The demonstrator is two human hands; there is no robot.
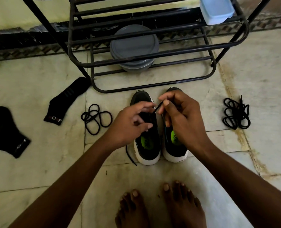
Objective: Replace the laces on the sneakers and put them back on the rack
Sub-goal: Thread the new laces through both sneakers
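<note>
The tiled floor (38,170) filled most of the frame, and the black metal rack (113,91) stood across the upper middle. It held stacked grey containers (134,45) and a pale blue box (216,9), but no shoes.

Both sneakers sat side by side at centre frame, just below the rack's front bar with their toes pointing at it. The left-frame sneaker (150,155) was the one being worked on. The right-frame sneaker (176,153) sat touching or almost touching it, and whether it carried a lace could not be told.

The right hand (181,117) pinched the lace tip (158,106) between thumb and forefinger. The left hand (131,125) was bent over the eyelets, but whether it gripped the lace or only steadied the upper could not be told. A lace tail (130,155) trailed on the floor beside the heel.

Two black socks (10,132) (67,99) lay at the left. A loose lace (95,119) lay left of centre and a bundled lace (236,114) lay at the right.

By my reading, relacing of the first sneaker was underway. The second sneaker and the return to the rack were not yet done.
</note>
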